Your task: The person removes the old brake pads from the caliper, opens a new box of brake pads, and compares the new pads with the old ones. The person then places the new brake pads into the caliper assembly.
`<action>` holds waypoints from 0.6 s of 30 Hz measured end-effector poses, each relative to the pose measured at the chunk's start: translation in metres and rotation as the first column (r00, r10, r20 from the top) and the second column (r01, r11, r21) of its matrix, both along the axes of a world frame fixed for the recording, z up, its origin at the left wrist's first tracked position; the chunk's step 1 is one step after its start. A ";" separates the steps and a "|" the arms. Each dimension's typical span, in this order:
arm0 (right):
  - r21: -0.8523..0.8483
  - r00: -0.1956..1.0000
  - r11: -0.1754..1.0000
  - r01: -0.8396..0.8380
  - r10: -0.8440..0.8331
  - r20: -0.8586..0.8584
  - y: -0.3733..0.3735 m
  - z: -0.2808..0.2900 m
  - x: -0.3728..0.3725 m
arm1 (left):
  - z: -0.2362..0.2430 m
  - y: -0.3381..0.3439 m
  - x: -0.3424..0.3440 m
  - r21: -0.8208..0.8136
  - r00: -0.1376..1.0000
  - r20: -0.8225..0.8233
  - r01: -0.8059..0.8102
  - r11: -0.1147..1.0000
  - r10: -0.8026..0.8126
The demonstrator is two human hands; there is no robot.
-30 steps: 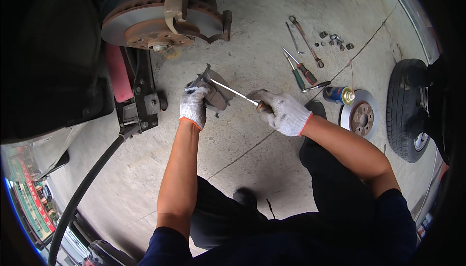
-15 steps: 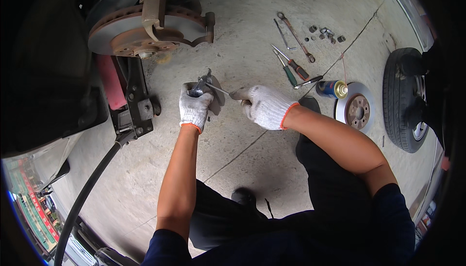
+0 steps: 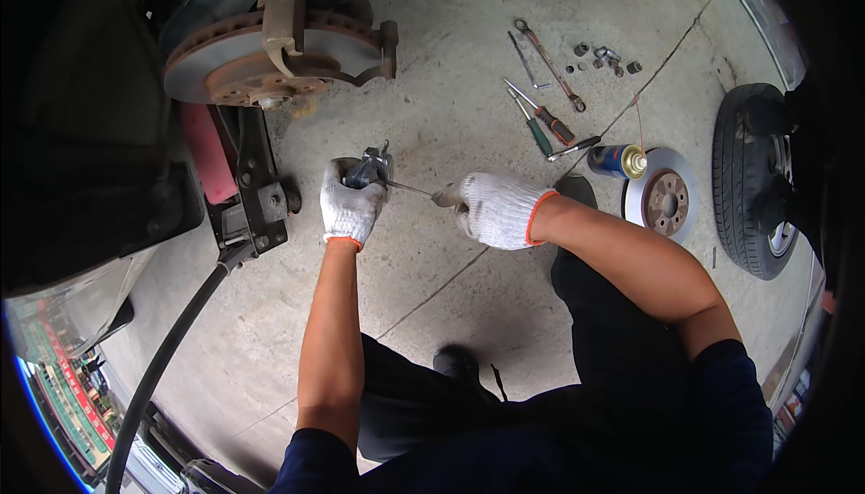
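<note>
My left hand, in a white knit glove with an orange cuff, is closed around a small dark metal car part with a thin upright prong at its far edge. The part's exact kind I cannot make out. Across from it, my right hand, gloved the same way, pinches a thin metal rod-shaped tool. The rod slants leftward, and its tip meets the right side of the part. Its handle end is hidden inside my right glove. Both hands are held above the concrete floor.
A rusty brake disc with its bracket is at upper left, above a floor jack. To the right lie screwdrivers, a ring wrench, sockets, a spray can, a loose brake disc and a wheel.
My left hand has shifted slightly left and turned the dark part. My right hand has moved a little down and right, and the rod has changed angle.
</note>
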State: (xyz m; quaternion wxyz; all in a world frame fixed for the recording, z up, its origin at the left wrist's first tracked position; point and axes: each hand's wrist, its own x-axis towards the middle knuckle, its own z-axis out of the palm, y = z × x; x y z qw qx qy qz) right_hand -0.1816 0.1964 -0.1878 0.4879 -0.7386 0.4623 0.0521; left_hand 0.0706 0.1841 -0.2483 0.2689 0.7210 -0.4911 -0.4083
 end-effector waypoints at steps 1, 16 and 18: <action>-0.024 1.000 1.000 -0.016 0.016 0.009 0.003 -0.003 0.001 | -0.002 0.003 0.004 -0.014 1.000 0.017 -0.004 1.000 0.004; 0.031 0.971 0.996 -0.081 0.086 -0.224 0.020 -0.074 0.003 | -0.007 -0.003 0.065 0.204 0.416 -0.851 -0.299 0.932 0.320; 0.032 0.919 0.985 -0.168 0.168 -0.356 0.028 -0.117 -0.007 | -0.015 0.004 0.087 0.172 0.334 -0.904 -0.289 0.942 0.267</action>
